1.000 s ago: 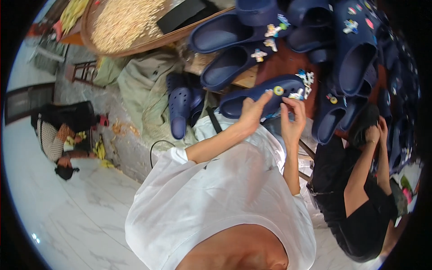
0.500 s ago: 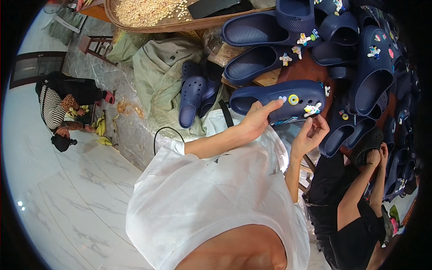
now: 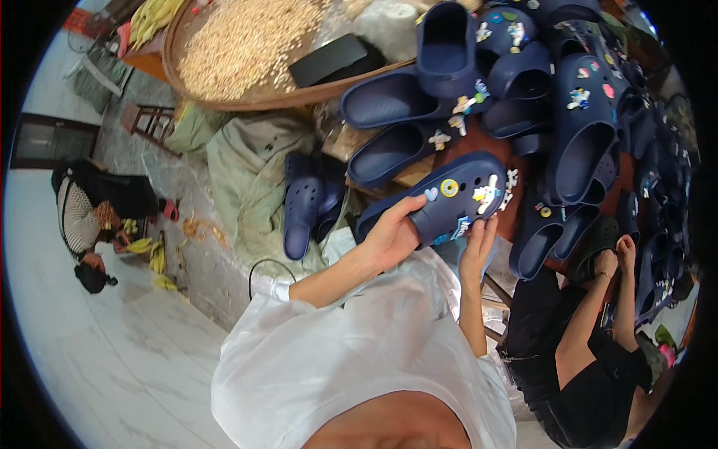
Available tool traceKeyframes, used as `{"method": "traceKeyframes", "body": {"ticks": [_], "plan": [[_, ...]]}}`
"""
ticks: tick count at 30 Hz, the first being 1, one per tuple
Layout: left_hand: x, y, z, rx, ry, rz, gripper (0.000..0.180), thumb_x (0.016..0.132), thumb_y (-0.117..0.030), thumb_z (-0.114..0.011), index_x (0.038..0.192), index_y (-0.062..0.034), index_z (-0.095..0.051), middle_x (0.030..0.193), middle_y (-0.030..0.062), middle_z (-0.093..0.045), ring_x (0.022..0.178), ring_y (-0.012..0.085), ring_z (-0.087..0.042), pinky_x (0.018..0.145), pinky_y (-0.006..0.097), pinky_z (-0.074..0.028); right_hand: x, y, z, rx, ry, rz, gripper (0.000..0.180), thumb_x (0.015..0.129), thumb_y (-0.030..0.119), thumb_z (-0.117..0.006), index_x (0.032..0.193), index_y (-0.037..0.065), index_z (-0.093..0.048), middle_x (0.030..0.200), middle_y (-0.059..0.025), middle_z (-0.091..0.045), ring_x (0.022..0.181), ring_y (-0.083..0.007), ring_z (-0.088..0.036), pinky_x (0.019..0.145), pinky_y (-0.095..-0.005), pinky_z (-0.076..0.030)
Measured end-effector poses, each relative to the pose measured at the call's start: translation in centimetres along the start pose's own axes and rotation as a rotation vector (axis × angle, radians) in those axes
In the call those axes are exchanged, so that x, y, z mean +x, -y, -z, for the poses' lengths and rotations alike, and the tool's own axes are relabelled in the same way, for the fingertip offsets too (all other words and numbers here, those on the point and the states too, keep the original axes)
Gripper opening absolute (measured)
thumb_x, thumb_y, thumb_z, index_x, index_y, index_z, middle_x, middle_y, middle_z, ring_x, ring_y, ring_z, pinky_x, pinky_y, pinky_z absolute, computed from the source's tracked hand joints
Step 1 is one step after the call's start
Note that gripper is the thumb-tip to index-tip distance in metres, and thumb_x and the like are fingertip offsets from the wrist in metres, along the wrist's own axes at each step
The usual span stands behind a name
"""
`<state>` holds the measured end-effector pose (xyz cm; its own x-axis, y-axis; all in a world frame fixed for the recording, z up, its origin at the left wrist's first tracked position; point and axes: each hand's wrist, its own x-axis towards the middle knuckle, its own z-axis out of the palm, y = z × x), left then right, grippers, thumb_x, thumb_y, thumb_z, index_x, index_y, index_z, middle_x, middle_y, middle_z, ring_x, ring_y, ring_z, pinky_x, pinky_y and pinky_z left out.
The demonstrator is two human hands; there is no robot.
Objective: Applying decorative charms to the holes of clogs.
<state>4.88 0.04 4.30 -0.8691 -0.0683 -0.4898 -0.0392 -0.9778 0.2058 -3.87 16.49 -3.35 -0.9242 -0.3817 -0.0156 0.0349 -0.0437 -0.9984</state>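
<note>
A navy blue clog [image 3: 470, 173] with several charms on its upper is held in front of me, toe pointing right and slightly away. My left hand [image 3: 393, 238] grips its side near the heel strap, thumb on top close to a small heart-shaped charm [image 3: 431, 194]. My right hand [image 3: 476, 251] is at the toe's near edge, fingers against the rim beside a blue charm [image 3: 461, 227] and below a white figure charm [image 3: 488, 193]. The right thumb's contact is partly hidden. Other decorated clogs [image 3: 393, 161] lie just beyond on a reddish-brown surface.
At the far left a round tray [image 3: 170, 56] holds pale kernels and a black box [image 3: 336, 61]. Two clogs [image 3: 301, 209] rest beside a greenish sack [image 3: 247, 168]. More clogs [image 3: 583, 142] are piled right. A co-worker's hands [image 3: 613, 258] hold a dark clog; another person [image 3: 93, 213] is far left.
The held clog has turned so its toe points farther away. My right fingers have moved from a pinch at the toe to lying along its near edge. The whole view has shifted.
</note>
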Motion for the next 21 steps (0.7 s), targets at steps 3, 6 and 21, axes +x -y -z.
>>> {"method": "traceKeyframes", "body": {"ticks": [3,6,21], "plan": [[0.4,0.3,-0.4,0.062,0.104,-0.028,0.043,0.091,-0.021,-0.058,0.129,-0.0031,-0.046,0.126,0.0085,-0.055,0.116,0.0184,-0.052,0.101,0.035,-0.039,0.7,0.4,-0.7,0.045,-0.073,-0.027,0.033,0.101,0.022,-0.046,0.126,0.002,-0.04,0.106,-0.004,-0.051,0.088,-0.0076,-0.048,0.076,-0.0214,-0.04],[0.8,0.8,-1.3,0.311,-0.012,-0.144,0.04,0.095,-0.019,-0.054,0.13,-0.0042,-0.041,0.129,0.0062,-0.051,0.121,0.0163,-0.047,0.103,0.033,-0.036,2.0,0.7,0.0,0.017,-0.09,-0.005,0.035,0.101,0.023,-0.046,0.128,0.002,-0.039,0.108,-0.0051,-0.052,0.089,-0.0076,-0.049,0.076,-0.0206,-0.041],[8.6,-6.4,-15.0,-0.067,0.574,0.009,0.025,0.095,-0.018,-0.047,0.112,-0.0017,-0.055,0.114,0.0108,-0.061,0.114,0.025,-0.053,0.102,0.041,-0.039,-0.3,-1.3,1.4,-0.014,-0.086,0.04,0.014,0.096,0.012,-0.053,0.105,0.002,-0.058,0.093,-0.0012,-0.059,0.082,-0.0069,-0.054,0.071,-0.0216,-0.047]]}}
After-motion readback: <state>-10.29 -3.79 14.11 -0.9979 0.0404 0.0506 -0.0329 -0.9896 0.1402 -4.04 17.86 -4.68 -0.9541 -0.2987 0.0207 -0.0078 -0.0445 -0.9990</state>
